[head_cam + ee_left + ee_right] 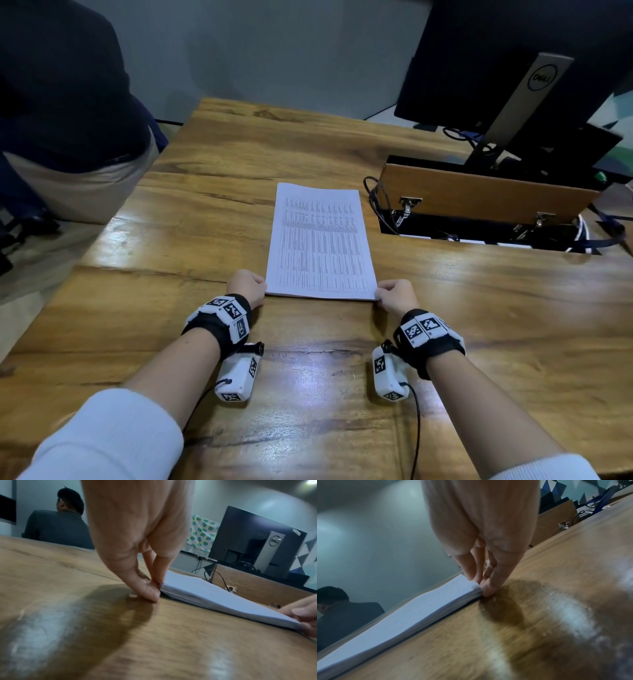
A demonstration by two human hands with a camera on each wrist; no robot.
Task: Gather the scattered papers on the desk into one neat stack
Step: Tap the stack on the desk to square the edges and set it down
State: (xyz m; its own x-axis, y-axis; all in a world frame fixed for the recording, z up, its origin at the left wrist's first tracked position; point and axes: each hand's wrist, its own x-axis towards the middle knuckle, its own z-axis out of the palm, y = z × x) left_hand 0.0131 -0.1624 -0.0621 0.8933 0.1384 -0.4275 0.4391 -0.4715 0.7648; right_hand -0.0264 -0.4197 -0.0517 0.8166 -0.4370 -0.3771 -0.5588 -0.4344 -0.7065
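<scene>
One stack of white printed papers (320, 243) lies flat on the wooden desk (191, 219), its long side running away from me. My left hand (248, 284) pinches the stack's near left corner, thumb low against the edge and a finger on top, as the left wrist view shows at the left hand (154, 586) and the stack (205, 592). My right hand (395, 294) pinches the near right corner the same way; the right wrist view shows the right hand (481, 584) on the stack (411, 614). The sheet edges look roughly lined up.
A dark monitor (513, 68) on a silver stand rises at the back right. In front of it a cable hatch (479, 202) stands open with wires inside. Another person (68, 120) is at the desk's far left edge.
</scene>
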